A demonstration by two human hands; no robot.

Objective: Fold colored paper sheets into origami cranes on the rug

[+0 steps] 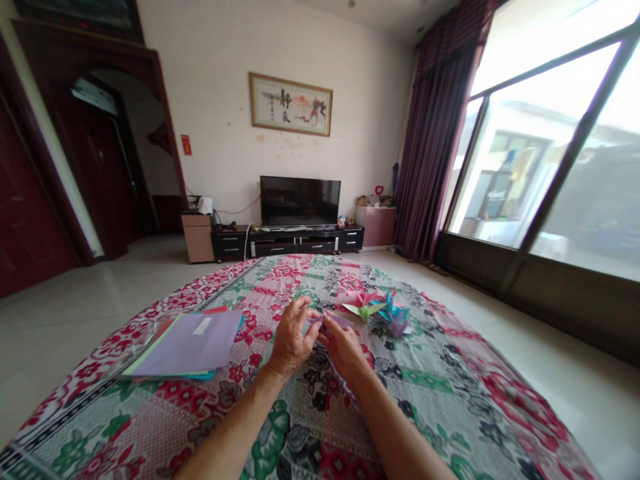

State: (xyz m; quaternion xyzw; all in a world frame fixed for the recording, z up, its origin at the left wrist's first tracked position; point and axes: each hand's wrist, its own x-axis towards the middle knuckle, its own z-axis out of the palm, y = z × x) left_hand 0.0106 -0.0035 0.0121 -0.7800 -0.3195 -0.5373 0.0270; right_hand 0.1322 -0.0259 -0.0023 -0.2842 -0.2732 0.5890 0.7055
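Both my hands meet over the middle of the table, pinching a small folded piece of purple paper (342, 321). My left hand (295, 337) grips its left side between thumb and forefinger, the other fingers curled above. My right hand (341, 343) holds the near side, fingertips close to the left thumb. Most of the paper is hidden behind my fingers, so its folded shape is unclear. Just right of my hands stand several folded paper cranes: a green crane (365, 309), a blue crane (391, 308) and a purple crane (399, 325), with pink paper behind them.
A stack of coloured paper sheets (187, 347), purple on top, lies to the left on the flowered tablecloth (280, 427). The round table's edge curves around. Beyond it, a television (301, 201) stands on a low black cabinet (295, 245). Large windows (530, 173) are at right.
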